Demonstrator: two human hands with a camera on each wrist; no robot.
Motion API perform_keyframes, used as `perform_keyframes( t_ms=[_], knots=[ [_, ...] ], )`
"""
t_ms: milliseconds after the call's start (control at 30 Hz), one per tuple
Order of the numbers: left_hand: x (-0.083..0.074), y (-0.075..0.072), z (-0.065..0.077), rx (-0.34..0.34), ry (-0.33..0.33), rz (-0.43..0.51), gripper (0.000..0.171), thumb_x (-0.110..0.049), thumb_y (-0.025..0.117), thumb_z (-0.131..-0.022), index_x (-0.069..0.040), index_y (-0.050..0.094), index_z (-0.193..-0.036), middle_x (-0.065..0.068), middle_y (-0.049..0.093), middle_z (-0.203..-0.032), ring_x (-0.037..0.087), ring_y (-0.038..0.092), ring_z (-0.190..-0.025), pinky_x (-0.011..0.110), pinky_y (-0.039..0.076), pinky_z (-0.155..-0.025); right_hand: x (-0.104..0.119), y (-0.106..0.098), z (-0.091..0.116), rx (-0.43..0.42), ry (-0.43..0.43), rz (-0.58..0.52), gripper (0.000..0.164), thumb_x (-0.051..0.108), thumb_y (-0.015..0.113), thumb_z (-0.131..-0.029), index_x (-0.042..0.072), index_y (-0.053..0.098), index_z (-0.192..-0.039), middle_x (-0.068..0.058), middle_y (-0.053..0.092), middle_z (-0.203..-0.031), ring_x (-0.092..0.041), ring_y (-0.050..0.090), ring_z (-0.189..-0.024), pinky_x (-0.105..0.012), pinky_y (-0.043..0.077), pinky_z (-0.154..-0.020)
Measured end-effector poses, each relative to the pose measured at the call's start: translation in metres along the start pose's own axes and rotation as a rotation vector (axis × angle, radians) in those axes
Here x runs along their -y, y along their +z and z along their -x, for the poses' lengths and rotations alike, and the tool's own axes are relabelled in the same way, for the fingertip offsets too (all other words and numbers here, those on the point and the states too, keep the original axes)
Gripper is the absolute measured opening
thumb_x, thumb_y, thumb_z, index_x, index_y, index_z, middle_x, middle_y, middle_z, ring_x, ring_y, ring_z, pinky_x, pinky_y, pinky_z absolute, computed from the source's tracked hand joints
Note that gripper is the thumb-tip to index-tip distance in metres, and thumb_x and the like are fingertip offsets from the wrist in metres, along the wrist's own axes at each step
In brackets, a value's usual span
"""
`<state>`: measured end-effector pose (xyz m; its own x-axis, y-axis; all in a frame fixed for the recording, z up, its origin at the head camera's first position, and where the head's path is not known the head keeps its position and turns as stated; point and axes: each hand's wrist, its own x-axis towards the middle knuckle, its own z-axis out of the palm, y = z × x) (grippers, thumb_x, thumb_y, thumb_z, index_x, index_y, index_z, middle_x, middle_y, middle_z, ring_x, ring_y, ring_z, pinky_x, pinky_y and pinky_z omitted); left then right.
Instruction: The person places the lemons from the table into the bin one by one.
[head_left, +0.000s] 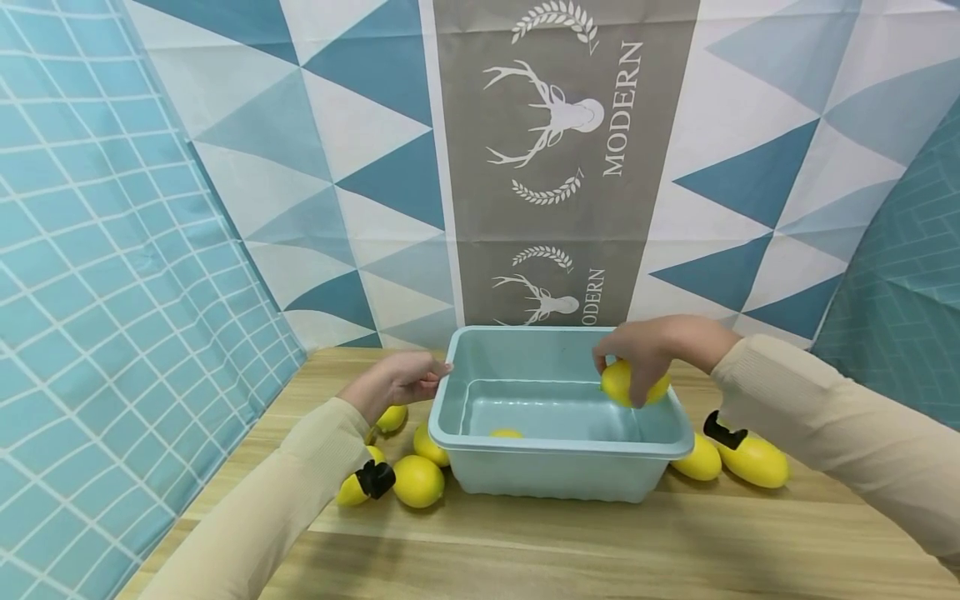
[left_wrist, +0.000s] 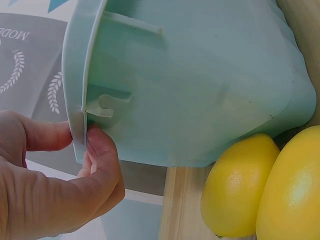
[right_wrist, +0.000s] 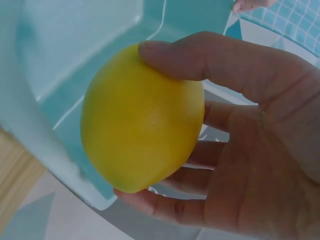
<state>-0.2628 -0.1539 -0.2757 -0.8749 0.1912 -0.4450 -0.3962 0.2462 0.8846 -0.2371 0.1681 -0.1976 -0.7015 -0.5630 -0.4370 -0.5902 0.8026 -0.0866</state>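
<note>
A pale blue-green plastic basin (head_left: 547,471) stands on the wooden table. My left hand (head_left: 405,379) pinches its left rim between thumb and fingers; the left wrist view shows the thumb on one side of the rim (left_wrist: 75,95) and curled fingers beneath. Over the basin's right end, my right hand (head_left: 648,350) grips a yellow lemon (head_left: 621,385). In the right wrist view the thumb lies across the lemon (right_wrist: 142,120) and the fingers wrap behind it. Inside the basin, another lemon (head_left: 507,433) shows just above the front rim, mostly hidden.
Several lemons (head_left: 418,482) lie left of the basin, some partly behind the left forearm. Two more lemons (head_left: 753,461) lie to its right, near the right sleeve. A patterned cloth wall (head_left: 375,167) rises behind, with tiled cloth (head_left: 97,275) at the left side.
</note>
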Motion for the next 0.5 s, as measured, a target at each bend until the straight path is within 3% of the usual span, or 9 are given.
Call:
perform_keyframes(
  t_ms=[267,500],
  knots=[
    [0.001,0.002,0.001,-0.012,-0.008,0.011,0.012,-0.004,0.050,-0.096,0.002,0.050,-0.107,0.005,0.051,-0.092,0.009,0.053,-0.077,0.015,0.052,-0.070,0.002,0.001,-0.011,0.018,0.023,-0.016,0.045,0.013,0.080,-0.067,0.015,0.057,-0.106,-0.003,0.059,-0.096,-0.017,0.054,-0.081,-0.028,0.050,-0.071],
    [-0.001,0.003,-0.001,-0.003,-0.004,-0.017,0.008,-0.005,0.048,-0.097,0.001,0.051,-0.102,0.004,0.049,-0.089,0.008,0.051,-0.073,0.014,0.051,-0.069,-0.002,0.003,-0.023,-0.009,-0.006,0.002,0.043,0.013,0.078,-0.069,0.015,0.057,-0.107,-0.004,0.059,-0.098,-0.018,0.053,-0.084,-0.028,0.049,-0.071]
  ],
)
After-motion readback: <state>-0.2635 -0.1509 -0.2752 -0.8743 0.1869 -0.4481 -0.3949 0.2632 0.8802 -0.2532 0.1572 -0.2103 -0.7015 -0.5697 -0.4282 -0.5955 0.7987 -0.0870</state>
